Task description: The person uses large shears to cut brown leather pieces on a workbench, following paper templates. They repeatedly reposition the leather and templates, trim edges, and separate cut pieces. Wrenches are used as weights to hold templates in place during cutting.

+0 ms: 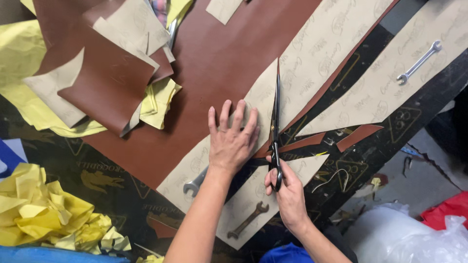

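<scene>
My left hand (232,138) lies flat, fingers spread, on a beige paper pattern (263,102) laid over a large sheet of brown leather (214,63). My right hand (287,187) grips the handles of long black scissors (276,117), whose blades point away from me along the edge of the pattern. The blades sit just right of my left fingertips, in the cut through the leather.
Three spanners weigh down paper patterns: a silver one (419,62) at the far right, a silver one (195,184) under my left wrist, a rusty one (247,220) near me. Cut brown pieces (109,80) and yellow paper (44,212) lie at left. Plastic bags (404,234) sit lower right.
</scene>
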